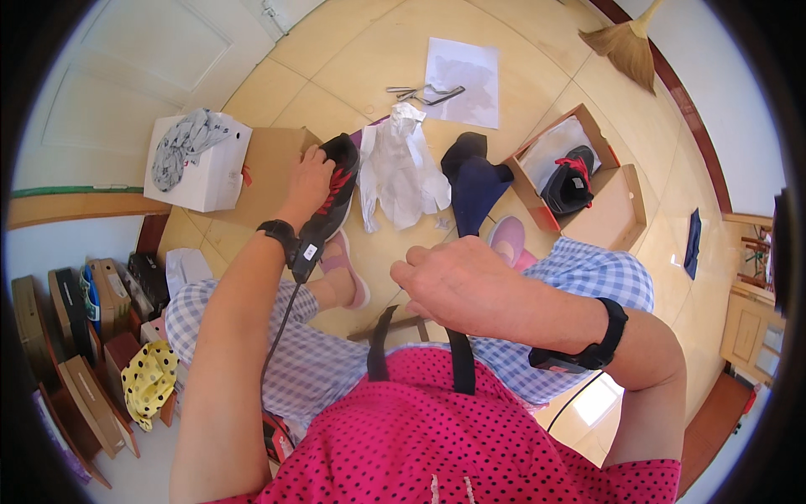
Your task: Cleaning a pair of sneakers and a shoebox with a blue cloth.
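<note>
My left hand (312, 179) grips the collar side of a black sneaker with red laces (340, 189), held toe towards me. My right hand (447, 277) is raised before my lap with its fingers curled; whether anything small is between them is hidden. Beyond it a dark blue cloth (482, 183) lies on the floor, beside crumpled white paper (403, 170). A second black sneaker with red laces (570, 183) sits in an open shoebox (535, 205) lined with paper. An open brown cardboard box (264, 151) stands left of the held sneaker.
A white box (195, 170) with crumpled printed paper on top stands at the left. Farther off lie a white sheet (466, 69) and metal tongs-like items (441, 96). A straw broom (630, 47) leans at upper right. Boxes (110, 296) fill a rack at lower left.
</note>
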A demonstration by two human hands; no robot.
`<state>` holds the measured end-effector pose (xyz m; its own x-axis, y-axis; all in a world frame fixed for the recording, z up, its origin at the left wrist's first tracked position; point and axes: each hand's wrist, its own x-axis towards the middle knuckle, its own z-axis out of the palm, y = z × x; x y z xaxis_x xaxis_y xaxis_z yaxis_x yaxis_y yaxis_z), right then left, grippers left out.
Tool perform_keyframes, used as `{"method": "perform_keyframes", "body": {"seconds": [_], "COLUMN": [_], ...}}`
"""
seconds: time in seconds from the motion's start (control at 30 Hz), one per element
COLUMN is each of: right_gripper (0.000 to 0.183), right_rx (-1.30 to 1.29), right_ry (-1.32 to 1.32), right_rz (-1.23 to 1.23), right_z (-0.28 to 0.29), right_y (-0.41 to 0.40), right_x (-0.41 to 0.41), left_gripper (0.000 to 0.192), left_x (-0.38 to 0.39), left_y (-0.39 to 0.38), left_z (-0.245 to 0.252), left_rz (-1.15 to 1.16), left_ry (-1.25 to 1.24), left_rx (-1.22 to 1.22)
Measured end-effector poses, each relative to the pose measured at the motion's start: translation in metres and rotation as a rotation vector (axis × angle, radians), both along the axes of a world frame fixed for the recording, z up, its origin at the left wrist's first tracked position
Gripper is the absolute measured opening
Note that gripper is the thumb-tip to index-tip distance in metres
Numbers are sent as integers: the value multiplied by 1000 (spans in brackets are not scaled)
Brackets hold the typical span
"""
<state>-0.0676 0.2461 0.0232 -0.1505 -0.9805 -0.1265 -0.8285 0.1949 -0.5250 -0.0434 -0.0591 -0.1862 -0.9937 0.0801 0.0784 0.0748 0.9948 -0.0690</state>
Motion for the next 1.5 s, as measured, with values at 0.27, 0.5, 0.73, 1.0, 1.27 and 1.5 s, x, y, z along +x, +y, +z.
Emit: {"method": "perform_keyframes", "body": {"seconds": [0.27,0.5,0.73,1.0,1.27,1.5], "right_gripper": [29,46,64,54,25,13], "right_rx": [257,45,-150,-173,-27,-371], "right_ry": [58,0,-239,-18,202,-55], "right_rz": [-22,-495,-746,-815,-537,-393], "right_z": [9,14,-6,-6,3,60], "right_y": [-3,-10,-6,13,49,89], "right_x": [-22,-89,-110,-99,9,72], "left_gripper": [23,28,24,17,14,23], "left_x": [-29,-22,-16,-35,-68,-94], "left_y": [-14,10,31,51,65,139], "left_z": [68,198,213,176,176,170], "left_rz": [76,416,496,671,463,707], "left_ry": [-361,-151,54,-374,-423,-442], "left_rx": [267,637,1612,2011,1682,2081]}}
